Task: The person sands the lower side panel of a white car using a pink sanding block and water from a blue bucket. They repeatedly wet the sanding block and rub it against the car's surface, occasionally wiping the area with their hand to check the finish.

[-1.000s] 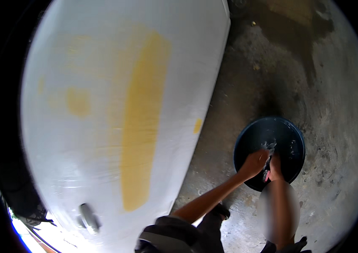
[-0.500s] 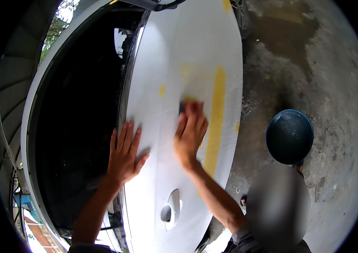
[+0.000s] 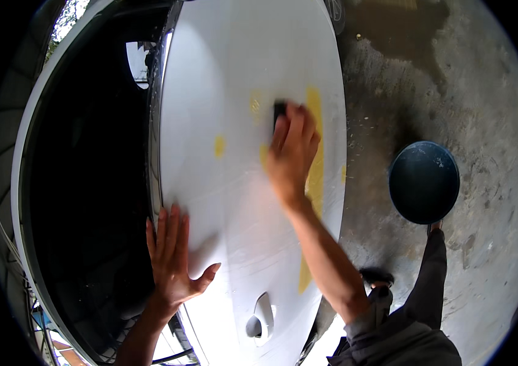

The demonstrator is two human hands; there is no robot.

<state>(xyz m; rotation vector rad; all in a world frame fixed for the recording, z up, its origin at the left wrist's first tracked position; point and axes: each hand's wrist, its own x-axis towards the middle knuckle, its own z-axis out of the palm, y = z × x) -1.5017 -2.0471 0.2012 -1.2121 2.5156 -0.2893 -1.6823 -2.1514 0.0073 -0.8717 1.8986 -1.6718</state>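
Note:
My right hand [image 3: 294,155] grips a small black block, apparently a sanding block [image 3: 280,109], and presses it to the white car door [image 3: 210,73]. Most of the block is hidden under my fingers. Beside it runs a long yellow filler strip [image 3: 314,183], with a smaller yellow patch [image 3: 219,146] to the left. My left hand [image 3: 172,262] lies with fingers spread at the door's window edge, holding nothing. Nearer to me, the white door handle [image 3: 262,318] sits on the same panel.
The dark car window [image 3: 88,183] fills the left side, bordered by a shiny trim strip [image 3: 156,122]. On the wet concrete floor [image 3: 485,122] to the right stands a round blue tub [image 3: 424,183]. My legs and a sandal [image 3: 376,277] show at lower right.
My right hand has moved the block farther up the door and slightly right, close to the yellow strip. My left hand sits lower in view, and the whole view has shifted.

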